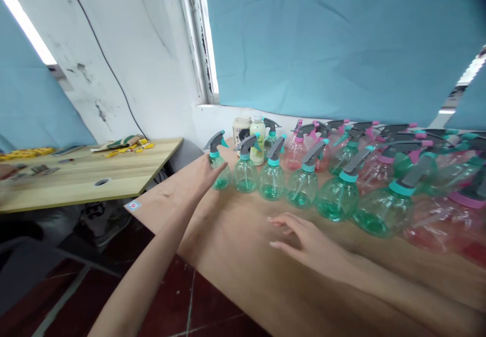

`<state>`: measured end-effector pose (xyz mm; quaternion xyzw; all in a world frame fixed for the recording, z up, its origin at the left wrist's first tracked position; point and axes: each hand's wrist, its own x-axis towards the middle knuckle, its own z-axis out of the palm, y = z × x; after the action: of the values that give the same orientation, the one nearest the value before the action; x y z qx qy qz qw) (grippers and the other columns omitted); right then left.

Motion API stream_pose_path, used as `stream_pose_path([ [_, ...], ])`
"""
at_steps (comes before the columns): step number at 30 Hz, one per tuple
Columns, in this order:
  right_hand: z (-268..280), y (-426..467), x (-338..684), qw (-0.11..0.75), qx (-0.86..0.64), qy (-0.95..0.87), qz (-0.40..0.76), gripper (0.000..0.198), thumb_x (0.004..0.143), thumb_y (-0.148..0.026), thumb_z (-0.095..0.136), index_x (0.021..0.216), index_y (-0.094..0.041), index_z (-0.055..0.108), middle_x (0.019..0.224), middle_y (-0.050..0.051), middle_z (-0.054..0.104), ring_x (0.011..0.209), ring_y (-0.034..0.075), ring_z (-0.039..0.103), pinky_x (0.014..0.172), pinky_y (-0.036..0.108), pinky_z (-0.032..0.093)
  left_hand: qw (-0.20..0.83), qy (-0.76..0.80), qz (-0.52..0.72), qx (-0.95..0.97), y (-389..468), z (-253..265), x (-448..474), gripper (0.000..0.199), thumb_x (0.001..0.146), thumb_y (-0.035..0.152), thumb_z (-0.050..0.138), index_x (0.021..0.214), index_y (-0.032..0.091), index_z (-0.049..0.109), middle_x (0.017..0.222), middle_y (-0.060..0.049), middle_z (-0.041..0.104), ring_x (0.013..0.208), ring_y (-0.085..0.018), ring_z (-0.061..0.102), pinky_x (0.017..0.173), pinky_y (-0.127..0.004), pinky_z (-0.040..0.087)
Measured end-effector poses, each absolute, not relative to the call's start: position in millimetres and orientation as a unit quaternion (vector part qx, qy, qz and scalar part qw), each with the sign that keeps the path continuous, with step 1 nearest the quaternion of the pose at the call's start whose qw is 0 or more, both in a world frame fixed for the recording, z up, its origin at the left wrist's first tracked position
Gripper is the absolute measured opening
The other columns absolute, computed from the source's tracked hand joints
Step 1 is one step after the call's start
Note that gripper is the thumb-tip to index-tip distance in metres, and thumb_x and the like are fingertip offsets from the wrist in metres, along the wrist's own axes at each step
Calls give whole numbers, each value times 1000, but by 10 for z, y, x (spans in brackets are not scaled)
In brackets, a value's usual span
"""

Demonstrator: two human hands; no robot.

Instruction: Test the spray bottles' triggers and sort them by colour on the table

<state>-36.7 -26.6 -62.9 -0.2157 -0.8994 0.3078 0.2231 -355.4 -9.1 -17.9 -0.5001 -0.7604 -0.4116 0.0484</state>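
My left hand (207,174) is at the leftmost spray bottle (220,181), a clear green one with a grey and turquoise trigger head. The thumb lies across its front, and the other fingers are mostly hidden, closed about the bottle. Over the bare tabletop, my right hand (304,240) holds nothing, its thumb and fingers apart and loosely bent. In front of it runs a row of green spray bottles, among them one (271,182) near the middle and a larger-looking one (337,200) to the right. Pink spray bottles (294,153) stand behind and at the right.
A white jar (242,126) and a pale bottle with a yellowish label (258,142) stand by the wall. The brown table (228,240) has a small sticker (132,206) at its left corner. Another wooden table (125,182) bears yellow items. Blue curtain (334,43) covers the window.
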Motion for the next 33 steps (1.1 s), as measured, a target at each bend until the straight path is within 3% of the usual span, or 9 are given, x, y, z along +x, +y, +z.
stream_pose_path([
  [4,-677,-243,-237,214,-219,-899,312,33,89,-38,57,119,-26,52,123,7,61,109,25,61,91,48,51,57,-771,-392,-498,-517,-123,-3410,31,93,31,59,120,16,56,119,-9,59,100,-24,62,83,-44,53],
  [7,-675,-235,-174,210,-245,-892,316,35,88,-42,56,119,-26,52,124,8,61,108,26,62,90,50,51,62,-767,-392,-505,-850,-90,-3107,46,83,46,66,110,10,56,104,-13,63,101,-32,61,88,-50,48],
  [10,-668,-259,-136,214,-266,-880,331,42,86,-46,59,122,-25,51,125,9,60,112,27,59,92,52,49,49,-741,-394,-541,-1072,-122,-2693,45,82,49,64,110,15,54,113,-13,61,110,-32,57,96,-49,42],
  [15,-749,-346,-16,238,-278,-857,362,76,74,-51,71,137,-23,37,138,14,50,126,31,49,100,56,42,-5,-701,-390,-597,-1167,-315,-1985,60,83,55,61,128,21,41,120,-12,58,112,-30,56,92,-46,46],
  [18,-805,-427,142,267,-277,-847,368,94,69,-50,75,144,-24,24,146,16,40,134,32,39,105,58,36,-56,-674,-389,-625,-1137,-379,-1577,59,81,55,63,124,21,44,114,-11,58,110,-31,56,93,-48,45],
  [23,-826,-535,505,317,-285,-817,389,92,71,-44,76,144,-28,22,145,14,41,132,32,42,103,55,41,-104,-655,-363,-655,-1084,-309,-1025,45,78,55,65,105,20,53,108,-12,59,106,-32,55,91,-49,46],
  [27,-795,-501,815,330,-302,-795,409,86,70,-41,77,139,-26,28,135,13,50,121,31,53,95,52,48,-211,-603,-333,-693,-988,-196,-818,49,75,54,68,111,24,55,109,-10,61,108,-32,56,92,-49,47],
  [31,-697,-388,1127,316,-298,-802,410,90,66,-44,80,139,-25,32,136,12,50,123,29,51,97,49,46,-258,-546,-320,-730,-742,-107,-726,48,77,50,67,116,27,53,117,-7,61,113,-31,56,92,-46,49],
  [33,-643,-332,1261,303,-304,-807,407,91,64,-45,81,139,-25,33,139,11,49,125,29,49,99,48,45,-267,-518,-338,-739,-587,-83,-665,58,74,48,71,124,30,47,121,-5,60,112,-29,57,91,-44,50],
])
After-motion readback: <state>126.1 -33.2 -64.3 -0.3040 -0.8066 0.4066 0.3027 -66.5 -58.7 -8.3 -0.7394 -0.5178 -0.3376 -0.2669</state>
